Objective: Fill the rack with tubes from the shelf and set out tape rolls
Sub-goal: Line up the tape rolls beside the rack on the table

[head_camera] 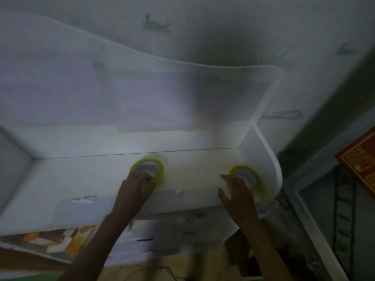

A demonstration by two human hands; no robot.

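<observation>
Two yellow-edged tape rolls lie flat on a white shelf (81, 171), seen from below eye level. My left hand (135, 187) grips the near rim of the left tape roll (149, 166), with fingertips curled over its edge. The right tape roll (246, 175) lies near the shelf's right end. My right hand (236, 192) has its fingers spread and thumb apart against that roll's near left side, not closed round it. No tubes or rack can be made out; the frame is dim and blurred.
The shelf has a raised back panel (121, 98), a curved right side wall (263, 159) and a left wall (12, 157). A grey wall (223, 27) lies behind. Below are blurred white items (162, 236), an orange patterned surface (60, 240) and a red-gold box (361, 159) at right.
</observation>
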